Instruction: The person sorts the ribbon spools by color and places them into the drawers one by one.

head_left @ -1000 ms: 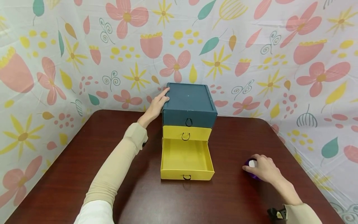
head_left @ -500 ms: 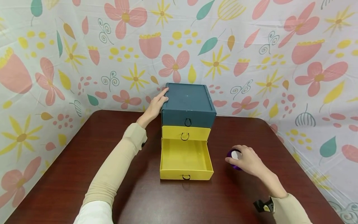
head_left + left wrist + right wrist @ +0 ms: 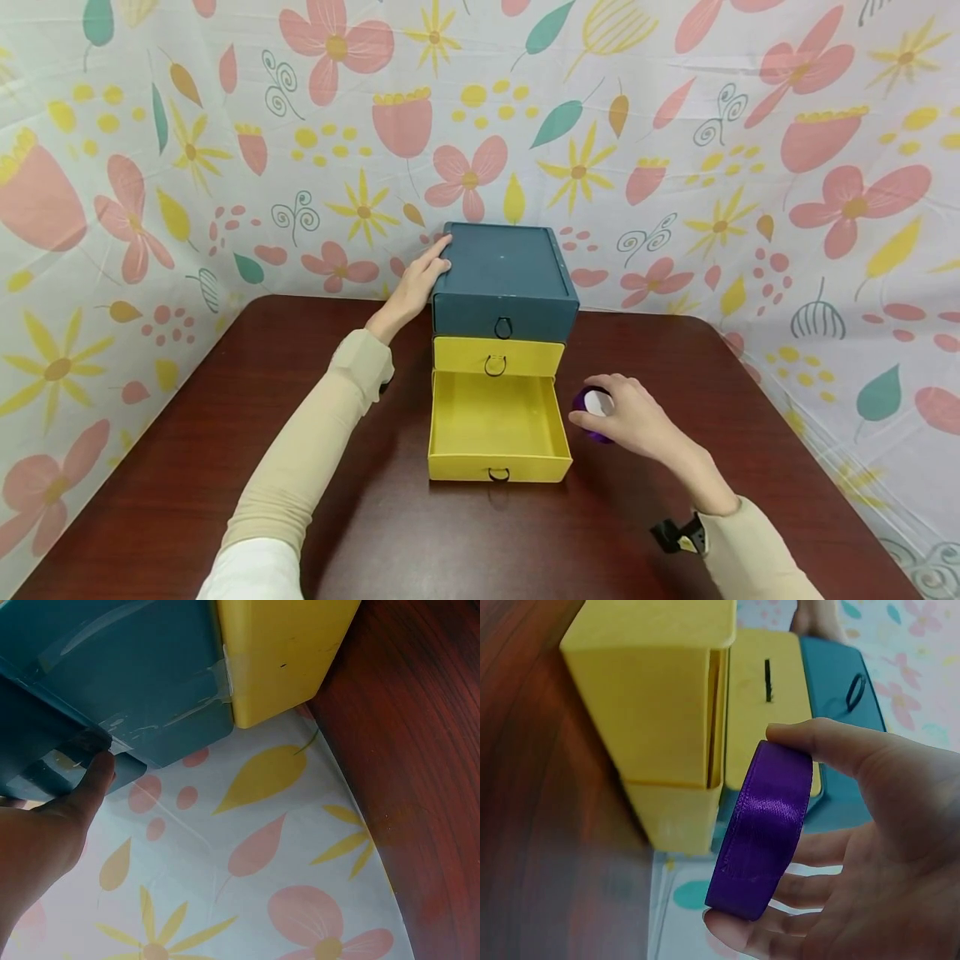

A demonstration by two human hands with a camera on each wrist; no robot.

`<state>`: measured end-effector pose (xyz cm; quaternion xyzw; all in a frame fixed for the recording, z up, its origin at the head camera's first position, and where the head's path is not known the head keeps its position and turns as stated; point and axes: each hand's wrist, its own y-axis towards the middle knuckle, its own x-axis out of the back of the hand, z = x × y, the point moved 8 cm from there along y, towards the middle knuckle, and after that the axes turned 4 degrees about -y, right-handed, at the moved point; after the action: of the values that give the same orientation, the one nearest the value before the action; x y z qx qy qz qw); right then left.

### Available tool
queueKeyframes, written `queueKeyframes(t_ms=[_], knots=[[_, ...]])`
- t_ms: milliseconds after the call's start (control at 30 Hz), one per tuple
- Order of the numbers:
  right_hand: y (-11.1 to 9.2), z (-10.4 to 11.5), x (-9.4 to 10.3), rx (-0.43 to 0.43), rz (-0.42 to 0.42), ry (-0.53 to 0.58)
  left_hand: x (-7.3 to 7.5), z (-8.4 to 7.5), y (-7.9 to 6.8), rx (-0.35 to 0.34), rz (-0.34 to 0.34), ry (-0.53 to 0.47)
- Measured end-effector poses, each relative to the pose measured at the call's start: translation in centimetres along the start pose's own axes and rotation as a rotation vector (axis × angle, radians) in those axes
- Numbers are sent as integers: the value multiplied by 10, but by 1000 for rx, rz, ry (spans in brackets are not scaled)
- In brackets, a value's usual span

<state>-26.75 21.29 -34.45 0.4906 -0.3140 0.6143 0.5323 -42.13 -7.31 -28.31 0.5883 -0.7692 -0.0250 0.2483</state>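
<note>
A small drawer unit has a dark teal top section [image 3: 502,262] with a black ring pull. Below it, a yellow drawer [image 3: 465,354] is closed, and the bottom yellow drawer [image 3: 495,421] is pulled out with nothing visible inside. My left hand [image 3: 415,285] rests against the unit's upper left edge; its thumb [image 3: 96,778] touches the teal side in the left wrist view. Just right of the pulled-out drawer, my right hand [image 3: 637,417] holds a roll of purple ribbon [image 3: 763,825] between thumb and fingers, off the table. The roll's white core shows in the head view.
The unit stands on a dark reddish-brown table [image 3: 360,533] near its back edge. Behind the table hangs a white cloth [image 3: 247,208] with flower and leaf prints. The drawer's front panel and right wall stand up close to my right hand.
My right hand has moved left and away from me with the purple ribbon roll, up to the pulled-out drawer's right side. My left hand stays on the unit.
</note>
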Motion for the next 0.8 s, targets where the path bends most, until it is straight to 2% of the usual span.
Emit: queueKeyframes(t_ms=[533,800], knots=[[22,57,-24,67,75,29,0,0,-1,-8,5,3],[30,72,-41,106,56,-34,0,1,-1,-7,-1,10]])
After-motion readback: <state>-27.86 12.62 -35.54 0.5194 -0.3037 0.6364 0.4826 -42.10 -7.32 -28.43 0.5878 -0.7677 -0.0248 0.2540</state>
